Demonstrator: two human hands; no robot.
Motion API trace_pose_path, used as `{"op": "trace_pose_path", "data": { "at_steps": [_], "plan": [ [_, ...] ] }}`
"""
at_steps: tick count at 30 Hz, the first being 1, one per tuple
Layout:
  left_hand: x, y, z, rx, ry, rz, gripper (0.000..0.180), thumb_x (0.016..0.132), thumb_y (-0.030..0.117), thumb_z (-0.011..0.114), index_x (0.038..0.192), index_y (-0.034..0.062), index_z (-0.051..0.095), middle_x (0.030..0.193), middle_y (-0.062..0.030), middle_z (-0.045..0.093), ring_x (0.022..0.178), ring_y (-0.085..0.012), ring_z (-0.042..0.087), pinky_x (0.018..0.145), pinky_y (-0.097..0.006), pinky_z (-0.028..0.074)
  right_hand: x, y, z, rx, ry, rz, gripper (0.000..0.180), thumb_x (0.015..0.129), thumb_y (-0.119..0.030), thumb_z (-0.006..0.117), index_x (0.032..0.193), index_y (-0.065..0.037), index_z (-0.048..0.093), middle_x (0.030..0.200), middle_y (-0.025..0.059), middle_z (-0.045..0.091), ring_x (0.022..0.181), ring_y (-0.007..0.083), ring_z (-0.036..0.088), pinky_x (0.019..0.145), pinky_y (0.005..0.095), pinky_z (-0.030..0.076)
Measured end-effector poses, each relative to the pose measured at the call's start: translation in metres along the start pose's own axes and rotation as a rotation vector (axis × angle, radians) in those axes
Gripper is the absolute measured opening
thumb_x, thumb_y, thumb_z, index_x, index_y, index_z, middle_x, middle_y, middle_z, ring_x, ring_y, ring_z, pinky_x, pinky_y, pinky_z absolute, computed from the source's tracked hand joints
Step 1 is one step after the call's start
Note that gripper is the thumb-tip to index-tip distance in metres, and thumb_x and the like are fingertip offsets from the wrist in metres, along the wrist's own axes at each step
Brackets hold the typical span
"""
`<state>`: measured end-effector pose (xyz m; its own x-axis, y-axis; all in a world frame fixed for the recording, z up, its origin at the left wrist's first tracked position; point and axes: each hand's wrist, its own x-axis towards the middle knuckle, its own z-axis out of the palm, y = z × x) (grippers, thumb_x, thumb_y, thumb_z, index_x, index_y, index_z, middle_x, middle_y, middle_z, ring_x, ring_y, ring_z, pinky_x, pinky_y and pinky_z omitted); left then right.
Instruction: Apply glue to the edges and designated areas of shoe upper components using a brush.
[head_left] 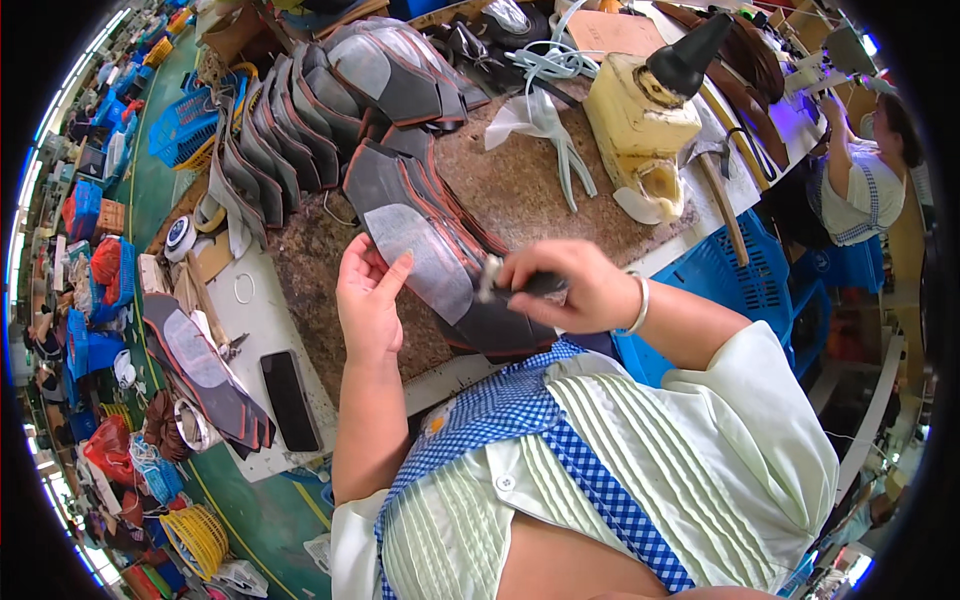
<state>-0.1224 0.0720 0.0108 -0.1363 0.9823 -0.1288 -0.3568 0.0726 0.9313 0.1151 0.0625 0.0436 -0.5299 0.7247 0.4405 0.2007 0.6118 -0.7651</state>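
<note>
In front of me lies a stack of dark, orange-edged shoe-upper pieces, the top dark piece (495,318) bearing a light grey patch (425,255). My left hand (372,295) has its thumb on the patch's left edge, with the fingers curled in beside it, pinching that edge. My right hand (575,285) is closed around a short dark-handled tool (540,284). The tool's pale head (490,279) is blurred, its kind unclear, and sits over the right edge of the patch. Behind my left hand, more grey-and-dark pieces (290,125) fan out in an overlapping row.
A yellowed plastic container (640,110) with a black cone on top stands at the back right, beside a wooden-handled hammer (722,200). A black phone (290,400) and more pieces (205,365) lie left. Blue crates (725,270) stand right. Another person (865,175) works beyond.
</note>
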Motion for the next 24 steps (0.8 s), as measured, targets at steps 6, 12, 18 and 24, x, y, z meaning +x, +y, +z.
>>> {"op": "trace_pose_path", "data": {
  "at_steps": [6, 12, 18, 24],
  "plan": [
    [-0.001, 0.007, -0.001, -0.008, -0.024, -0.028, 0.033, 0.077, -0.003, 0.065, 0.108, -0.0016, 0.053, 0.092, -0.0038, 0.06, 0.082, -0.0109, 0.057, 0.078, -0.025, 0.047, -0.01, -0.013, -0.02, 0.062, -0.272, 0.472, 0.019, 0.074, -0.008, 0.068, 0.082, -0.002, 0.052, 0.077, 0.0095, 0.061, 0.072, 0.0216, 0.064, 0.063, 0.031, 0.05],
    [0.002, 0.02, 0.002, 0.049, -0.042, -0.213, 0.018, 0.087, 0.02, 0.059, 0.093, 0.003, 0.057, 0.085, -0.0022, 0.061, 0.073, -0.0094, 0.057, 0.064, -0.024, 0.048, 0.041, -0.025, 0.016, 0.009, 0.002, -0.21, 0.021, 0.074, -0.003, 0.066, 0.087, -0.001, 0.05, 0.09, 0.0143, 0.06, 0.08, 0.0295, 0.06, 0.071, 0.0345, 0.049],
    [-0.005, 0.028, -0.019, 0.177, -0.199, -0.214, 0.035, 0.077, 0.005, 0.066, 0.109, 0.0011, 0.053, 0.101, -0.0053, 0.06, 0.092, -0.0154, 0.057, 0.081, -0.031, 0.046, 0.041, -0.025, -0.004, -0.302, -0.081, -0.031, 0.017, 0.069, -0.013, 0.067, 0.08, -0.009, 0.054, 0.062, 0.0038, 0.053, 0.061, 0.0255, 0.057, 0.055, 0.0356, 0.044],
    [-0.056, 0.06, -0.011, 0.265, -0.384, 0.206, 0.051, 0.07, 0.004, 0.07, 0.117, -0.0022, 0.05, 0.107, -0.0095, 0.058, 0.102, -0.0207, 0.055, 0.097, -0.037, 0.036, 0.044, 0.003, 0.0, -0.698, -0.416, -0.056, 0.034, 0.063, -0.015, 0.062, 0.097, -0.013, 0.061, 0.067, 0.0045, 0.058, 0.066, 0.025, 0.06, 0.056, 0.0376, 0.045]
  ]
}}
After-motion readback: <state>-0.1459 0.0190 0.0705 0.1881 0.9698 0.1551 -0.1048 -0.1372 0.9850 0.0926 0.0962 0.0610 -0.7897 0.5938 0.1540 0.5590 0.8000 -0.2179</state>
